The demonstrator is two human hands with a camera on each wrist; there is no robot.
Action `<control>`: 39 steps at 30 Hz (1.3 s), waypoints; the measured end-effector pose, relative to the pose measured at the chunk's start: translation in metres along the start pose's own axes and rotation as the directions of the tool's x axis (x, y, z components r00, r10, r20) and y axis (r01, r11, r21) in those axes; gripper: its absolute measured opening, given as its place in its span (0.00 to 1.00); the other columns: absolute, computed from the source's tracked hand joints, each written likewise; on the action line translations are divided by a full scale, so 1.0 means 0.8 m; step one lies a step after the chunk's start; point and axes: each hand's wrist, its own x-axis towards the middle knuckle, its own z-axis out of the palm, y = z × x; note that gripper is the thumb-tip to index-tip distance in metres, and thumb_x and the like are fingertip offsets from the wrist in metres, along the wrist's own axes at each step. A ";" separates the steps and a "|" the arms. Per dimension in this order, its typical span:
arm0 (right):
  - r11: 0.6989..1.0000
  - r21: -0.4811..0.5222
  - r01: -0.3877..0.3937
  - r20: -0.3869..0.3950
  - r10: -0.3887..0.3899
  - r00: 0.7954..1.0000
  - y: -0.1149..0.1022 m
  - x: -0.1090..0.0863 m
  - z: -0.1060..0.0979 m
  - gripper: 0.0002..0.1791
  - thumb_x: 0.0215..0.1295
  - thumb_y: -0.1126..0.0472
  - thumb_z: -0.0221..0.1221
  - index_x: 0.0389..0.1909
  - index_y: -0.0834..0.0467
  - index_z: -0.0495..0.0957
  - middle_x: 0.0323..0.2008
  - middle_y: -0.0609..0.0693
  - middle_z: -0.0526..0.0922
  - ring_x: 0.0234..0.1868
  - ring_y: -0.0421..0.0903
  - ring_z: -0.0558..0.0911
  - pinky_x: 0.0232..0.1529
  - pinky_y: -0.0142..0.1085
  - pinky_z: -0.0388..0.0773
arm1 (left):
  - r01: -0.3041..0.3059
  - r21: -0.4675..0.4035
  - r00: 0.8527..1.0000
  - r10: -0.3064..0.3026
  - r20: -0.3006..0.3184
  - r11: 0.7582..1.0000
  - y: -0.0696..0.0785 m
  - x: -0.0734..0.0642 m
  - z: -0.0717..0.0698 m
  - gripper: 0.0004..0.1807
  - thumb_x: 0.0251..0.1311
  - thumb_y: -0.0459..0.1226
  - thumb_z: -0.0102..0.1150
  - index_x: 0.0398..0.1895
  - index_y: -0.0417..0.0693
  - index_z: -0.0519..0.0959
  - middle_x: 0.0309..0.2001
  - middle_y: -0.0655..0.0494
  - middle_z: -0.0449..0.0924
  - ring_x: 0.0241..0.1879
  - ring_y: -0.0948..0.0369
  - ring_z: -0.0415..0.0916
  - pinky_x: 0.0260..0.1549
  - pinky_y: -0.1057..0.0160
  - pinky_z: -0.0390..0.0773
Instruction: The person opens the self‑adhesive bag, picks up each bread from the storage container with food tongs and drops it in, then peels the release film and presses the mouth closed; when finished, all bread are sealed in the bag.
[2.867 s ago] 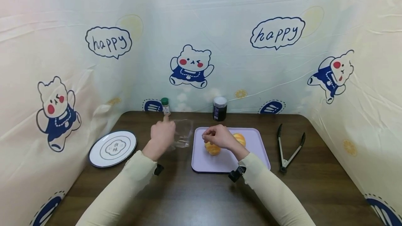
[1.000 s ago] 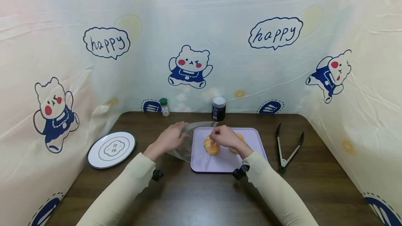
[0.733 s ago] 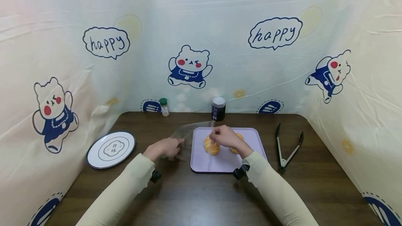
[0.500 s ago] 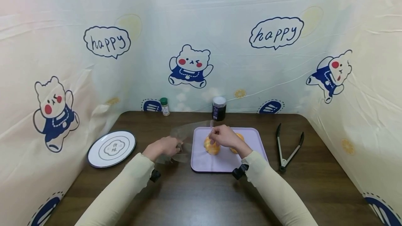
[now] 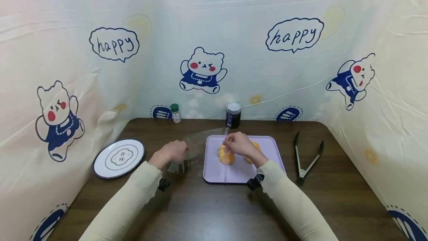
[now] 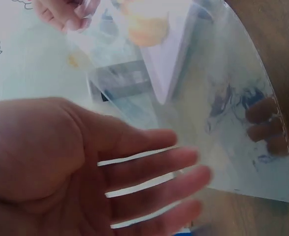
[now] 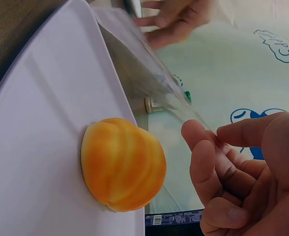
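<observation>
A clear plastic bag [image 5: 197, 141] stretches from the wood tabletop to above the left part of the lilac tray [image 5: 272, 166]. My right hand [image 5: 239, 144] pinches the bag's edge between thumb and fingertips, as the right wrist view confirms. To the left, my left hand [image 5: 174, 151] is beside the bag's other end; its fingers [image 6: 154, 164] look straight and spread in the left wrist view. Whether they touch the film cannot be told. One golden bread roll [image 7: 124, 164] sits on the tray below my right hand. A second roll [image 5: 253, 148] is partly hidden behind that hand.
A white plate [image 5: 119, 158] with a dark rim lies at the left. Tongs [image 5: 302, 170] lie spread at the right. Along the back edge stand a small green-capped bottle [image 5: 175, 113] and a dark jar [image 5: 233, 116] with a white lid. A printed curtain surrounds the table.
The bag, first lying crumpled left of the tray, is now drawn out wide and reaches over it. My left hand came down from near the bottle and lately shifted slightly left; the right hand stayed nearly still.
</observation>
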 end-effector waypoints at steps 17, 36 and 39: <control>0.997 0.075 0.017 0.051 -0.021 0.998 -0.003 0.000 0.004 0.11 0.73 0.59 0.54 0.40 0.59 0.84 0.32 0.55 0.88 0.34 0.56 0.85 0.33 0.38 0.82 | -0.160 -0.124 0.902 0.094 -0.422 0.979 0.086 0.032 0.031 0.25 0.62 0.55 0.64 0.54 0.54 0.71 0.51 0.49 0.81 0.37 0.58 0.79 0.33 0.59 0.83; 0.996 0.082 0.026 0.071 -0.031 0.997 -0.007 -0.002 0.001 0.10 0.73 0.61 0.56 0.40 0.60 0.85 0.31 0.56 0.89 0.33 0.60 0.83 0.26 0.30 0.76 | -0.187 -0.123 0.889 0.114 -0.443 0.975 0.088 0.040 0.040 0.22 0.61 0.49 0.68 0.52 0.52 0.72 0.43 0.47 0.84 0.26 0.61 0.75 0.23 0.64 0.77; 0.996 0.080 0.027 0.071 -0.033 0.997 -0.005 -0.002 0.002 0.10 0.73 0.61 0.56 0.40 0.60 0.85 0.32 0.57 0.89 0.35 0.64 0.83 0.25 0.29 0.74 | -0.183 -0.130 0.891 0.108 -0.442 0.975 0.086 0.040 0.040 0.22 0.61 0.48 0.68 0.52 0.51 0.72 0.43 0.47 0.84 0.26 0.61 0.75 0.23 0.64 0.77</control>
